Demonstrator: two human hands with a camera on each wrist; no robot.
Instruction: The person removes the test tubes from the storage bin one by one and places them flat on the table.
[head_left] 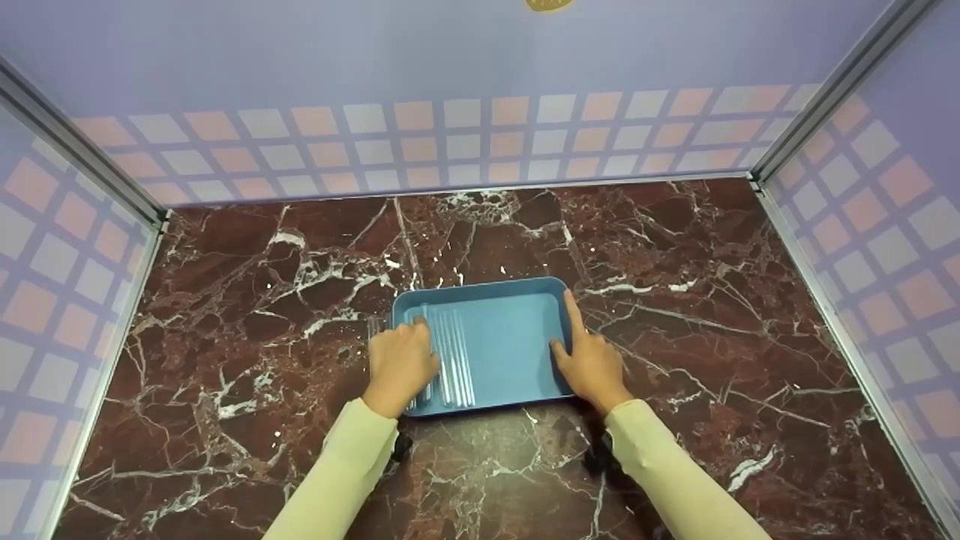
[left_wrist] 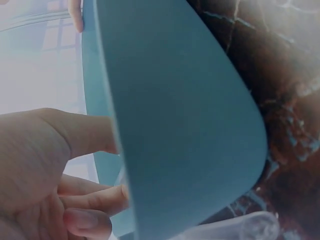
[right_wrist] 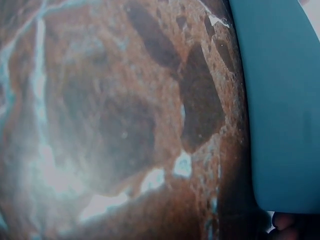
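A shallow blue tray [head_left: 517, 345] lies on the marbled surface. Inside its left part, several clear ribbed tubes [head_left: 461, 360] lie side by side. My left hand [head_left: 403, 364] reaches over the left wall among these tubes, fingers bent. In the left wrist view the tray wall hides the left fingertips, so whether they pinch a tube cannot be seen. My right hand [head_left: 592, 364] grips the tray's right wall, thumb inside, index finger along the rim. Just outside the left wall is another clear tube [left_wrist: 260, 226], its rounded end showing.
The tray rests on a dark red marbled tabletop [head_left: 712, 315] with white veins. Lilac panels with pink and white squares [head_left: 510, 142] stand at the back and both sides, joined by metal corner strips [head_left: 825, 90].
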